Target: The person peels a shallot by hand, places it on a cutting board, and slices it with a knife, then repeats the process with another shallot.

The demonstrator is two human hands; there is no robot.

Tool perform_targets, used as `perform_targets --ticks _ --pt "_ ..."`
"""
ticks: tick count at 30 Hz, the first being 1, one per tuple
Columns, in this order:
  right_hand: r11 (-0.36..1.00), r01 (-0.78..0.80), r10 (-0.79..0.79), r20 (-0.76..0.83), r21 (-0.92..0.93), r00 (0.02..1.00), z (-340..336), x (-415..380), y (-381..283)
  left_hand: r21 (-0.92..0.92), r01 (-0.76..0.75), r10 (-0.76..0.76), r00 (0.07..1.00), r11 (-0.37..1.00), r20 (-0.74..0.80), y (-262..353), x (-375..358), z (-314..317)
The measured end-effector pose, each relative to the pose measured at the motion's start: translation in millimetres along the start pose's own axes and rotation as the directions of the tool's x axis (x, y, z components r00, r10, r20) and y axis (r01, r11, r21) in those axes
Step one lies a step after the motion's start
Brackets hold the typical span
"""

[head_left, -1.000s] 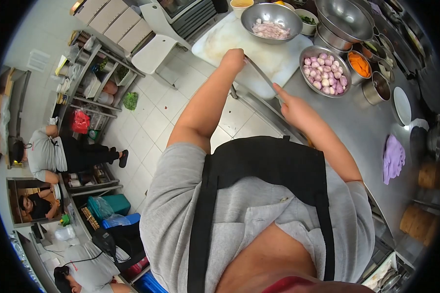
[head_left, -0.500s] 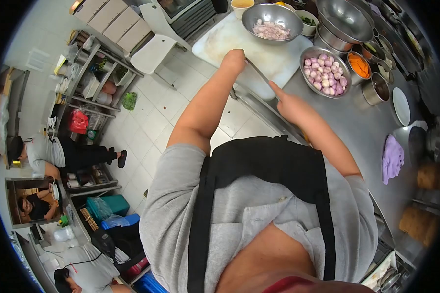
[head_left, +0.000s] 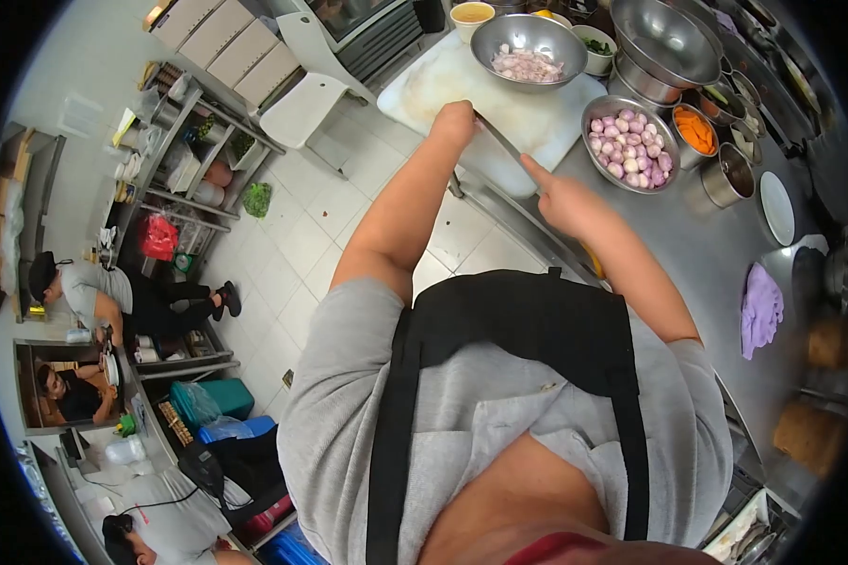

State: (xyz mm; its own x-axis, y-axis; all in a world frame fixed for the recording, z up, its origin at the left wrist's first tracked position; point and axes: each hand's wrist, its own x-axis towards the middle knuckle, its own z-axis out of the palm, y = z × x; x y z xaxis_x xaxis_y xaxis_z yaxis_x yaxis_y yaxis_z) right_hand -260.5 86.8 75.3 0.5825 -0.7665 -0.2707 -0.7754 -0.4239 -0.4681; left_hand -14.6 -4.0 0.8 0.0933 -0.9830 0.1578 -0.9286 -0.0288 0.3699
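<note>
A knife (head_left: 501,141) spans the gap between my hands over the near edge of the white cutting board (head_left: 424,85). My left hand (head_left: 454,122) is a closed fist at one end of it. At the other end is my right hand (head_left: 567,202), curled with its index finger stretched along the knife; the handle is hidden. Beyond them, a metal bowl (head_left: 488,47) with chopped pale pink pieces (head_left: 528,65) rests on the board. To the right, another metal bowl (head_left: 589,121) holds several peeled shallots (head_left: 631,146).
Right of the bowls are orange slices (head_left: 694,129), a metal pot (head_left: 725,176), a white plate (head_left: 776,208) and purple gloves (head_left: 760,311) on the steel counter (head_left: 697,259). A white chair (head_left: 301,108) and shelves stand left. Several people are at the far left.
The view has shifted slightly, while my hands keep nearly the same pose on the knife. At the far left, a person in a dark cap has changed posture, with head and legs in new positions.
</note>
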Motion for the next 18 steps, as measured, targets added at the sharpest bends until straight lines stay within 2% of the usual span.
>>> perform_targets --ticks 3,5,9,11,15,17,18 --pt "0.999 -0.015 0.018 0.073 -0.038 0.997 12.5 2.0 3.9 0.014 0.035 -0.035 0.999 0.999 0.001 1.7 -7.7 5.2" --pt "0.998 -0.022 0.025 0.041 -0.061 0.999 13.9 12.2 -0.2 -0.057 0.036 -0.035 0.999 0.998 0.003 0.7 -6.2 0.5" --pt "0.999 -0.03 0.031 0.029 -0.036 0.999 14.5 17.5 1.6 -0.077 0.016 -0.019 0.999 0.997 -0.038 2.5 -8.5 -3.8" --pt "0.999 -0.025 0.026 0.047 -0.023 0.999 13.1 13.7 3.1 -0.019 0.022 -0.023 0.999 1.0 -0.026 5.2 -10.5 -0.9" --pt "0.999 -0.022 0.024 0.062 -0.031 0.998 2.4 -6.2 -6.1 -0.023 0.023 -0.023 1.0 0.999 -0.004 -4.9 -3.4 7.1" --pt "1.0 0.02 -0.02 0.001 -0.014 1.0 9.1 -8.5 1.6 0.09 -0.039 0.042 0.998 0.995 -0.039 -1.9 -6.4 6.4" --pt "1.0 0.015 -0.015 0.004 -0.01 1.0 12.9 -5.8 0.2 0.088 -0.04 0.043 0.999 0.995 -0.033 -0.6 -7.4 6.8"
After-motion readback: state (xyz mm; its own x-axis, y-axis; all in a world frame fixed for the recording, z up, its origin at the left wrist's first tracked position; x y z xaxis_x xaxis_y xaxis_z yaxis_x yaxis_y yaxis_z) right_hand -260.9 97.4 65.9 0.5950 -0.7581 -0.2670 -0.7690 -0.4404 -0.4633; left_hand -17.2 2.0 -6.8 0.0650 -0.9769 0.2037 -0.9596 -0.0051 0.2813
